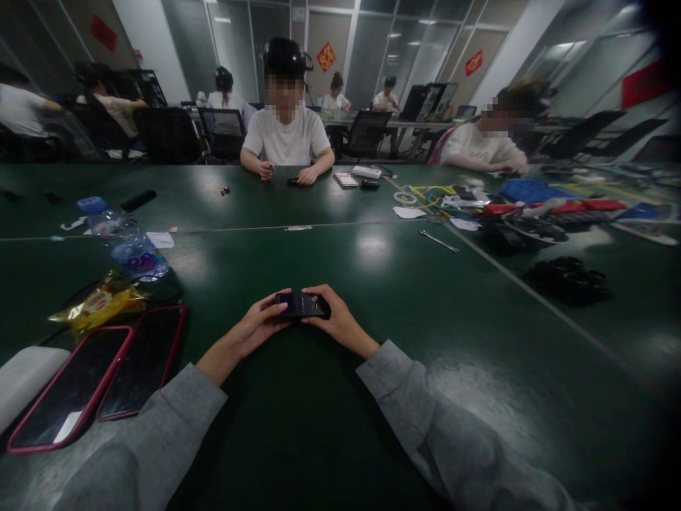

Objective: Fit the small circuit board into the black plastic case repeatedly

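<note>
Both of my hands hold a small black rectangular device (303, 306) just over the green table (340, 255). Pale markings show on its upper face; its exact kind is unclear. My left hand (260, 321) is closed round the left end, with the thumb lying on top of the face. Round the right end, my right hand (336, 317) grips with thumb and fingers on opposite edges. The device's underside and some fingertips are hidden.
Left of my hands lie a red-edged phone (74, 390), another red-edged phone (143, 362), a yellow wrapper (103, 305) and a water bottle (125, 241). At right are a wrench (439, 241), a black bundle (569, 280) and cluttered cables (441, 199). A person (287, 135) sits opposite.
</note>
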{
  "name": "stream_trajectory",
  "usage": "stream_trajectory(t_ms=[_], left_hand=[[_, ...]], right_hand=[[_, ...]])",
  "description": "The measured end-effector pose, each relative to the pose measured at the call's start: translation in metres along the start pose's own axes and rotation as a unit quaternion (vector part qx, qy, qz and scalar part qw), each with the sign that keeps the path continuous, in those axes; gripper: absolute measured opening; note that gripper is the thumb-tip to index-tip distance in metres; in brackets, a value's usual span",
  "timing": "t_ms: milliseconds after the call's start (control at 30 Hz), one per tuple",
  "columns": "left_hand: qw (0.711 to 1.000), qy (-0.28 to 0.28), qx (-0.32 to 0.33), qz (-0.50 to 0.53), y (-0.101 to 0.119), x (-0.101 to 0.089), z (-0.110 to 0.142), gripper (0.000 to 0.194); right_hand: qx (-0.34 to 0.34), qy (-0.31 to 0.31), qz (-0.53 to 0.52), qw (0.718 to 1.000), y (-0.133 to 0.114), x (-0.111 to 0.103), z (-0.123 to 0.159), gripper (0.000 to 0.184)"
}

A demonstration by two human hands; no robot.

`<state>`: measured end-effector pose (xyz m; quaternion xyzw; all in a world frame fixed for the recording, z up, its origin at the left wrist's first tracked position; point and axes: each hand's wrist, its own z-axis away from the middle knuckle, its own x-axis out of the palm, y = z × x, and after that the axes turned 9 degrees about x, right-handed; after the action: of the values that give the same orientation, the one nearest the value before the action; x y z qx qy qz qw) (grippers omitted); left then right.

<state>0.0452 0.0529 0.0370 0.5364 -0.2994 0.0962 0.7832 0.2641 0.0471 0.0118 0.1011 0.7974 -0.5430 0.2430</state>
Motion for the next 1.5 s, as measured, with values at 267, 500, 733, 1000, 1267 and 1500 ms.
stream_trajectory(t_ms=[267, 500, 733, 1000, 1267, 1500], left_hand=[[1.0, 0.003, 0.012, -0.001, -0.004, -0.001, -0.003, 0.049], [1.0, -0.016, 0.014, 0.001, -0.004, -0.004, -0.003, 0.048], [1.0, -0.004, 0.018, -0.008, -0.004, -0.002, -0.002, 0.048], [0.997, -0.014, 0.058, -0.056, -0.008, 0.005, 0.004, 0.048], [0.956, 0.035, 0.149, -0.25, -0.011, 0.008, 0.013, 0.05], [0.883, 0.073, 0.204, -0.416, -0.014, 0.0, 0.015, 0.051]], right_hand=[[-0.005, 0.004, 0.006, 1.0, 0.001, 0.001, 0.0, 0.053], [-0.004, 0.005, 0.013, 1.0, -0.001, 0.001, 0.0, 0.054], [0.004, 0.002, 0.028, 1.0, -0.003, 0.002, 0.001, 0.054], [0.012, -0.009, -0.001, 1.0, -0.004, 0.0, 0.002, 0.056], [0.024, -0.003, 0.031, 0.999, -0.002, 0.002, 0.001, 0.05], [0.028, -0.001, 0.074, 0.997, -0.002, -0.001, -0.001, 0.05]])
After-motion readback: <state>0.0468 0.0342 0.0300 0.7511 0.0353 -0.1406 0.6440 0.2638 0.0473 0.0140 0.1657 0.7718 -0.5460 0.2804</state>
